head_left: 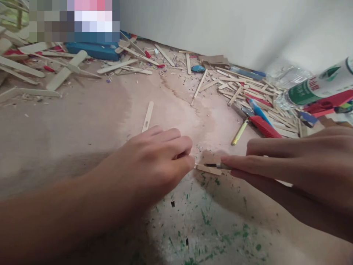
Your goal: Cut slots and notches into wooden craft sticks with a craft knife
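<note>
My left hand [157, 158] is closed in a pinch on one end of a short wooden craft stick [209, 169], pressing it down on the table. The stick points to the right out of my fingertips. My right hand [292, 162] is closed around a craft knife [223, 166], most of its handle hidden by the fingers. Its dark narrow blade lies along the upper side of the stick, pointing toward my left hand. Whether the blade has cut into the wood I cannot tell. Behind my left hand lies another craft stick with a small slot [148, 116].
A pile of craft sticks [248, 86] lies at the right, beside a red cutter [264, 127], a blue pen-like tool [259, 110] and a yellow piece [239, 132]. A water bottle [320, 82] leans there. More sticks surround a blue box [93, 50]. A white wall [226, 29] stands behind.
</note>
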A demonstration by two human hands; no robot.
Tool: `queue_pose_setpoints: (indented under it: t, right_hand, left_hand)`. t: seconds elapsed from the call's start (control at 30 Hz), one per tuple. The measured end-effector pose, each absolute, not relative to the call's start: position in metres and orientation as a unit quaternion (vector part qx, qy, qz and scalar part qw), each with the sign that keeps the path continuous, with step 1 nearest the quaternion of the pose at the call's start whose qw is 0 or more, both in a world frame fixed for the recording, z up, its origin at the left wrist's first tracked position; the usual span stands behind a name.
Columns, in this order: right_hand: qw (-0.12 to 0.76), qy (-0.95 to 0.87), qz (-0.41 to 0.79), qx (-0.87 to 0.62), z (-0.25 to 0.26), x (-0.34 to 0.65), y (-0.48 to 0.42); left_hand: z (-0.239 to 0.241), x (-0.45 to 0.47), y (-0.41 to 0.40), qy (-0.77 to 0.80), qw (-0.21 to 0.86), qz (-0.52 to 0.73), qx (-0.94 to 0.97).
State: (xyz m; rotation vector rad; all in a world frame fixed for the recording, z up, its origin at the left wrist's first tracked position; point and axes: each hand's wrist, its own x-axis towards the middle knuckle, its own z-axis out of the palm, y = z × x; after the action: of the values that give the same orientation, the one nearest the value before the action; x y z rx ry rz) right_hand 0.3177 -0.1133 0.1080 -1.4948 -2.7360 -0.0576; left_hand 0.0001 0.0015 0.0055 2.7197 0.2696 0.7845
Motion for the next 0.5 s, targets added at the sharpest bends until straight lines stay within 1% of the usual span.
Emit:
queue_pose_setpoints:
  t: [0.07, 0.2, 0.3, 0.5]
  right_hand:
    - [0.021, -0.881, -0.005, -0.472, 0.108, 0.311, -0.111]
    - [0.054, -0.842, 0.008, -0.536, 0.101, 0.307, -0.116]
    - [0.07, -0.829, 0.016, -0.554, 0.095, 0.31, -0.12]
    - [0.066, -0.841, 0.028, -0.536, 0.101, 0.312, -0.108]
  left_hand:
    - [0.005, -0.001, 0.001, 0.096, 0.147, 0.272, 0.946]
    - [0.003, -0.002, -0.001, 0.104, 0.16, 0.268, 0.944]
    - [0.004, -0.002, -0.001, 0.11, 0.161, 0.268, 0.943]
    - [0.007, -0.001, 0.0, 0.111, 0.157, 0.251, 0.949]
